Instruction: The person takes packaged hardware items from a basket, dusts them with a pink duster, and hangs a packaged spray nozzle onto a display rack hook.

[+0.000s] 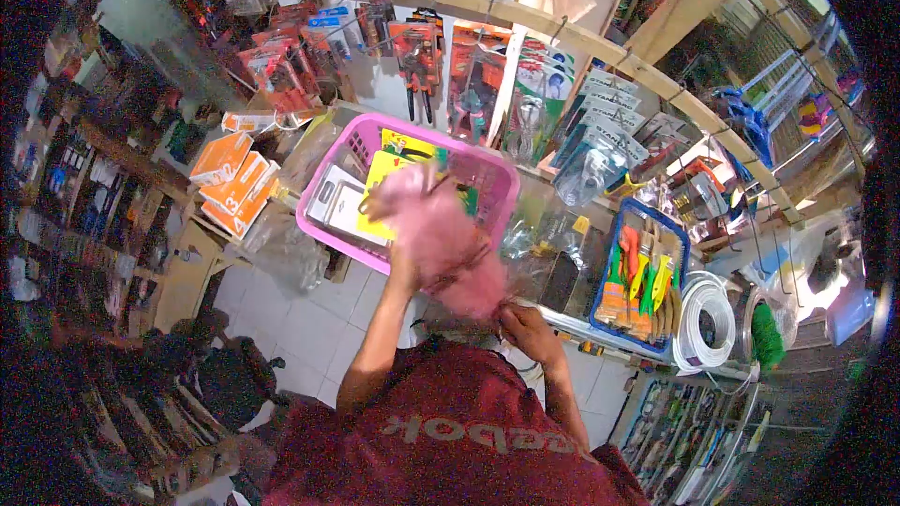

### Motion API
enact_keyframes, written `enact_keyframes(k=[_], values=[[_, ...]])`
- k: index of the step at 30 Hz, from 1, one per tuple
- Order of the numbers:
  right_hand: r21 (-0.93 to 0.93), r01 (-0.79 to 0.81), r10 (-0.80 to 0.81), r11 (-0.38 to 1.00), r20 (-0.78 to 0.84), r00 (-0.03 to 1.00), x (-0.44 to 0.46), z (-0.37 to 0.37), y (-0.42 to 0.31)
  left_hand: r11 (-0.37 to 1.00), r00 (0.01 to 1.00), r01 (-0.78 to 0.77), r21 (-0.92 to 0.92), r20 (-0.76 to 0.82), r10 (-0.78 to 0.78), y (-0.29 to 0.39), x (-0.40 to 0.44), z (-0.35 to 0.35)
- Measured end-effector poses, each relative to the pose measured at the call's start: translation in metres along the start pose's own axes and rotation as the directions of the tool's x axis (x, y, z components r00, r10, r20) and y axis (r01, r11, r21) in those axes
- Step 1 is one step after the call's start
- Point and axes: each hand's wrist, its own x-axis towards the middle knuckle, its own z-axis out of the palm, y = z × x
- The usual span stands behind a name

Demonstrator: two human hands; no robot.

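Observation:
A pink cloth (pixel 450 248), blurred by motion, hangs between my two hands over the near side of a pink plastic basket (pixel 316 232). My right hand (pixel 527 330) is closed on the cloth's lower right end. At the cloth's left edge is my left hand (pixel 405 258), its fingers smeared and partly covered by the cloth. Inside the basket lie a yellow packaged item (pixel 380 173) and a white box with a dark outline (pixel 345 206). The cloth hides the middle of the basket.
Orange boxes (pixel 234 189) stand left of the basket. To the right are a blue tray of paintbrushes (pixel 600 305) and a white cable coil (pixel 703 320). Packaged tools (pixel 417 56) hang from a wooden rail (pixel 469 2) behind.

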Motion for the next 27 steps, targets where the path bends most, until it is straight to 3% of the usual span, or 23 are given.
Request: enact_keyframes(k=[2, 4, 5, 6, 7, 9, 11, 12, 13, 14, 16, 17, 19, 21, 23, 25, 27], values=[[0.148, -0.203, 0.202, 0.968, 0.025, 0.979, -0.001, -0.005, -0.005, 0.997, 0.994, -0.036, -0.066, 0.097, 0.042, -0.007, 0.007, -0.011], [0.175, -0.328, 0.344, 0.928, -0.067, 0.937, -0.004, -0.021, -0.019, 0.941, 0.954, -0.238, 0.241, 0.242, 0.18, -0.008, -0.014, 0.03], [0.197, -0.391, 0.416, 0.899, -0.109, 0.903, -0.006, -0.023, -0.022, 0.93, 0.951, -0.229, 0.286, 0.268, 0.152, -0.005, -0.019, 0.034], [-0.044, -0.128, 0.118, 0.991, -0.186, 0.975, -0.005, -0.019, -0.015, 0.924, 0.948, -0.255, 0.285, 0.262, 0.181, -0.005, -0.019, 0.036], [-0.293, 0.137, -0.197, 0.946, -0.188, 0.962, -0.001, -0.013, -0.006, 0.918, 0.944, -0.278, 0.284, 0.258, 0.206, -0.008, -0.018, 0.039], [-0.386, 0.274, -0.342, 0.881, -0.119, 0.932, -0.005, -0.008, 0.001, 0.911, 0.959, -0.249, 0.329, 0.217, 0.183, -0.012, -0.017, 0.03], [-0.109, 0.047, -0.054, 0.993, -0.068, 0.996, -0.004, -0.008, -0.015, 0.897, 0.984, -0.157, 0.413, 0.146, 0.105, -0.011, -0.011, -0.001], [0.025, -0.082, 0.082, 0.996, -0.007, 0.997, -0.004, -0.012, -0.024, 0.896, 0.969, -0.21, 0.39, 0.207, 0.136, -0.009, -0.01, 0.004], [-0.115, -0.157, 0.158, 0.981, -0.003, 0.988, -0.007, -0.025, -0.033, 0.894, 0.949, -0.264, 0.361, 0.264, 0.173, -0.006, -0.009, 0.01], [-0.112, -0.207, 0.206, 0.972, -0.025, 0.978, -0.009, -0.031, -0.028, 0.89, 0.926, -0.314, 0.332, 0.312, 0.211, -0.004, -0.01, 0.014], [-0.097, -0.312, 0.306, 0.945, -0.077, 0.949, -0.019, -0.035, -0.012, 0.829, 0.921, -0.384, 0.406, 0.233, 0.312, -0.008, -0.011, 0.019], [-0.167, -0.209, 0.186, 0.963, -0.143, 0.972, -0.023, -0.026, 0.012, 0.807, 0.921, -0.389, 0.443, 0.206, 0.331, -0.008, -0.017, 0.029], [-0.277, 0.008, -0.035, 0.961, -0.094, 0.995, -0.02, -0.012, -0.007, 0.81, 0.93, -0.368, 0.458, 0.182, 0.319, -0.015, -0.015, 0.017], [-0.16, -0.016, 0.006, 0.987, -0.06, 0.998, -0.02, -0.013, 0.002, 0.846, 0.937, -0.347, 0.405, 0.199, 0.289, -0.016, 0.007, -0.031], [-0.023, -0.135, 0.134, 0.991, -0.023, 0.991, -0.029, -0.02, 0.017, 0.879, 0.923, -0.366, 0.305, 0.237, 0.302, -0.005, -0.011, 0.008], [-0.069, -0.158, 0.155, 0.985, -0.052, 0.987, -0.046, -0.032, 0.04, 0.918, 0.92, -0.347, 0.193, 0.26, 0.293, 0.0, -0.018, 0.023], [-0.308, -0.006, -0.047, 0.951, -0.164, 0.985, -0.05, -0.036, 0.058, 0.924, 0.901, -0.352, 0.151, 0.323, 0.291, -0.004, -0.014, 0.021]])
